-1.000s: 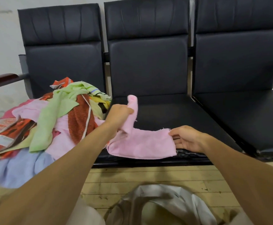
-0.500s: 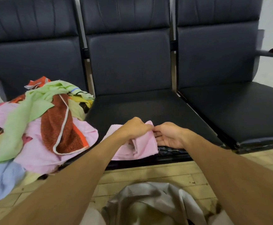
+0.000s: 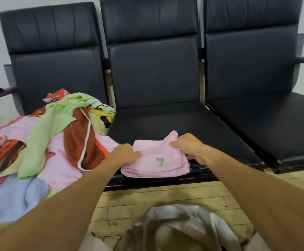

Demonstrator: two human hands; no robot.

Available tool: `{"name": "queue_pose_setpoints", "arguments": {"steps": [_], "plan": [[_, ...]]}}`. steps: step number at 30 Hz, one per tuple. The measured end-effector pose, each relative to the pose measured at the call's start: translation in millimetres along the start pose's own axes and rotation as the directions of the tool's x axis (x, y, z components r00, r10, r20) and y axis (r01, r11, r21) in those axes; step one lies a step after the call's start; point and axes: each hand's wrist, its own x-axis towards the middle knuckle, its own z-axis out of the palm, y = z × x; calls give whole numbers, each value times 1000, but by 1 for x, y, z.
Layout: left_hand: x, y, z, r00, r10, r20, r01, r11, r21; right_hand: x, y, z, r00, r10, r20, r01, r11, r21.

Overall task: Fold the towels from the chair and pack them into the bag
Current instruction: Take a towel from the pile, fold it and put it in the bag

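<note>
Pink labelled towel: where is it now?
Head view: the pink towel lies folded on the front edge of the middle seat, held by left hand and right hand, right of the towel pile.

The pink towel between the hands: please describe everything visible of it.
The pink towel is fuzzy terry-like cloth, folded into a rough rectangle with layered edges showing. A small white label with a barcode and green mark faces up. It lies at the front of the middle chair seat. The left hand grips its left edge; the right hand grips its raised far right corner.
</note>
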Motion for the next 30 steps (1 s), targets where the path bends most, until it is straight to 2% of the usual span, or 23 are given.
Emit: {"name": "queue_pose_setpoints", "arguments": {"steps": [6,11,14,18,21,24,30], "plan": [[-3,-2,-4,993,-55,100,85,942,-324,-12,-15,3,994,-112,-14,113,988,106],[-19,1,-4,998,0,69,45,753,-657,-23,-14,-10,990,-144,6,141,980,142],[-43,1,-13,993,74,95,30,617,-787,-39,-9,-26,986,-138,95,119,976,181],[-82,-7,-17,968,165,191,89,486,-870,-65,4,-41,949,-82,304,38,988,147],[-108,-10,-3,946,201,253,131,477,-869,-85,16,-48,896,-16,444,-28,995,92],[-126,-10,18,930,209,304,173,479,-860,-98,32,-50,856,77,511,-106,994,29],[-136,-20,68,910,154,386,236,573,-785,-96,84,-35,846,228,482,-160,971,-178]]}}
